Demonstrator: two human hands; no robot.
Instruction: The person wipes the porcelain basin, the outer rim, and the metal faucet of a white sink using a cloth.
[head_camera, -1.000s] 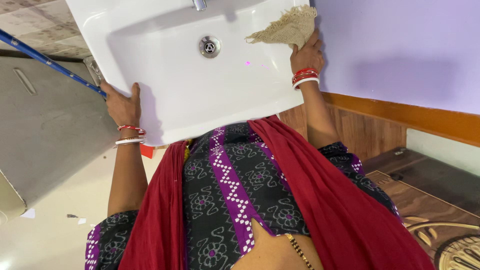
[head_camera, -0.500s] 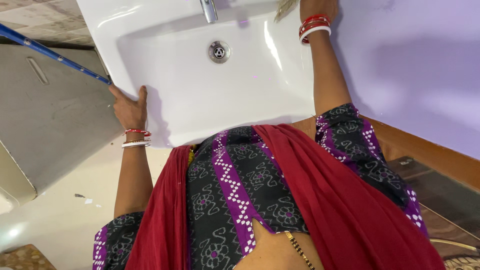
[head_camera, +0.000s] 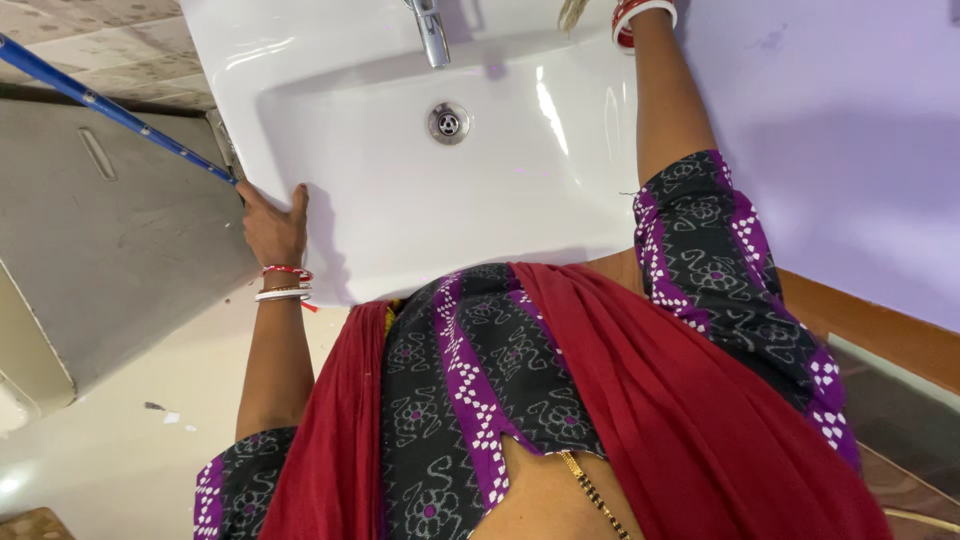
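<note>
The sink is a white, glossy, rectangular basin with rounded corners and a broad flat rim. A round metal drain sits in the middle of the bowl toward the back, and a chrome tap hangs over the back edge, its spout pointing down at the drain. Bright streaks of light lie on the right slope of the bowl. The sink is fixed against the lilac wall on its right side, and its front edge meets the person's body.

The left hand rests on the front left corner of the sink, the thumb lying on the top of the rim and the fingers wrapped down over the outer edge, gripping it. Red and white bangles circle that wrist. The right arm reaches along the right edge of the sink to its back right corner, where the wrist with its own bangles meets the top of the frame; the right hand itself is cut off, so its fingers cannot be judged. A frayed scrap of tan cloth shows just beside that wrist on the back rim.

A blue pole slants down from the left and ends close to the left hand. Beyond it lies a grey slab, and a brown wooden band runs under the lilac wall.
</note>
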